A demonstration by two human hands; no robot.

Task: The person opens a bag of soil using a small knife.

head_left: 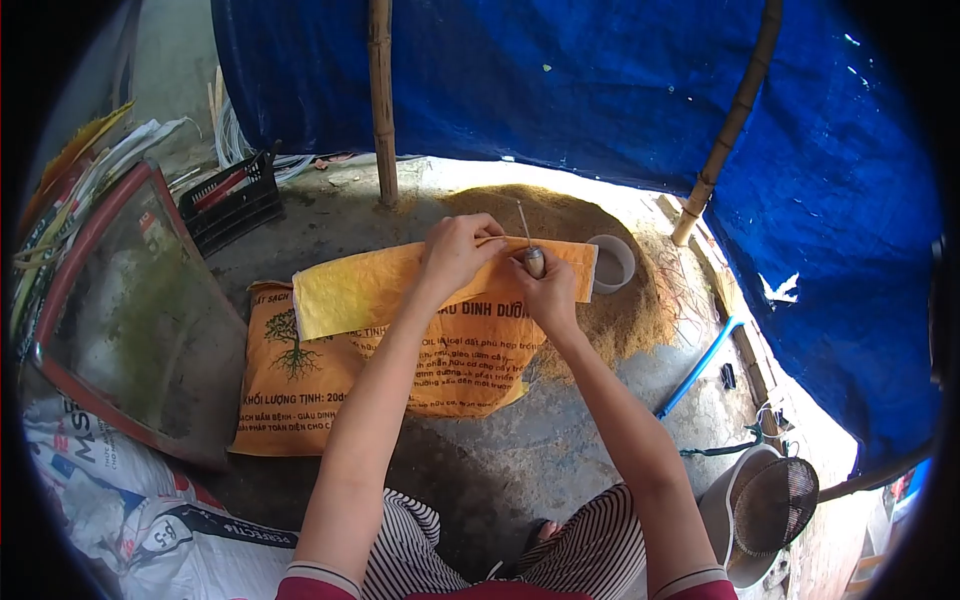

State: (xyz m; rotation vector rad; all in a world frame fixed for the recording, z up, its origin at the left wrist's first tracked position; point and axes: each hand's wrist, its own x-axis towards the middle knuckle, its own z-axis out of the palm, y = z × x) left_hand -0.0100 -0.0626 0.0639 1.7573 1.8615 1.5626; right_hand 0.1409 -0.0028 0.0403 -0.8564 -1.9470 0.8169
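Observation:
An orange printed sack lies on the concrete floor before me, its yellow-orange top band stretched across it. My left hand is closed at the band's upper edge, fingertips pinched together; a thin strand may be between them, but I cannot make it out. Close beside it, my right hand grips an awl-like tool by its pale handle. The tool's thin metal shaft points up and away, past the band's edge. My right fingers also rest against the band.
Behind the sack is a brown grainy heap with a white tub. A red-framed panel, black crate and white sacks stand left. At right are a bucket, black sieve and blue pipe. Bamboo poles front a blue tarp.

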